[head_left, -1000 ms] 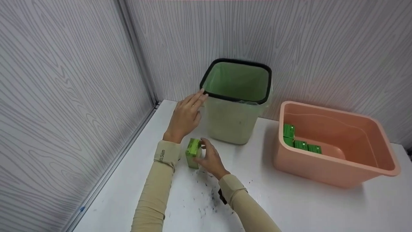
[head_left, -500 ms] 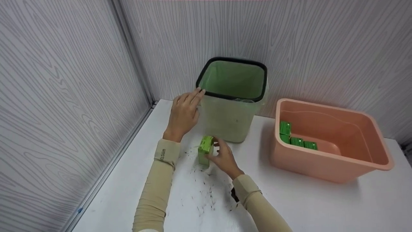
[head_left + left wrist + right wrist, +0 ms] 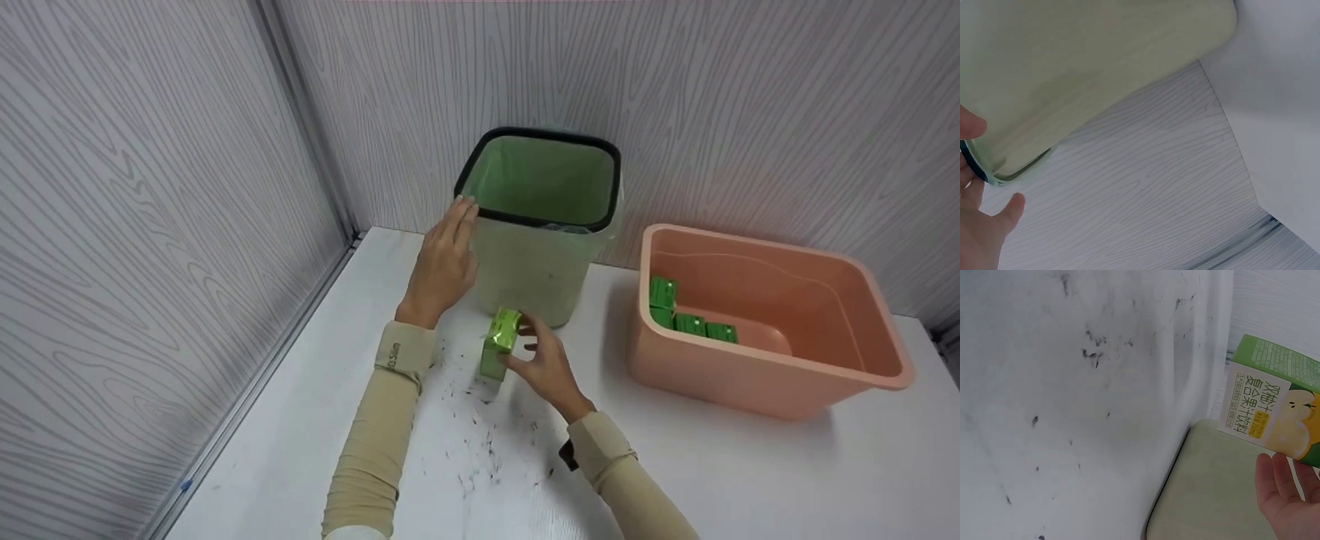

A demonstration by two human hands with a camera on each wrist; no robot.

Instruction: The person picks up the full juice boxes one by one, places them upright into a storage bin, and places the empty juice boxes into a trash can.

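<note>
My left hand point(image 3: 442, 266) is at the front left corner of the pale green trash bin point(image 3: 532, 270). In the left wrist view its fingers point(image 3: 970, 194) lie over the dark rim, with the thumb against the outer wall. A green juice carton point(image 3: 496, 345) is in my right hand point(image 3: 551, 367), pinched between thumb and fingers from its right side. The carton leans slightly, just in front of the bin. Its pear picture and printed text face the right wrist view, where part of the hand point(image 3: 1292, 506) is cut off.
A pink tub point(image 3: 750, 390) stands to the right, with several green cartons point(image 3: 690, 324) along its left side. Dark specks mark the white table point(image 3: 450, 465) in front of the bin. Wood-patterned walls point(image 3: 720, 127) rise behind and at the left.
My right hand has carried the juice carton rightward and a little toward the bin. The left hand stays at the bin's rim; the head view has shifted slightly.
</note>
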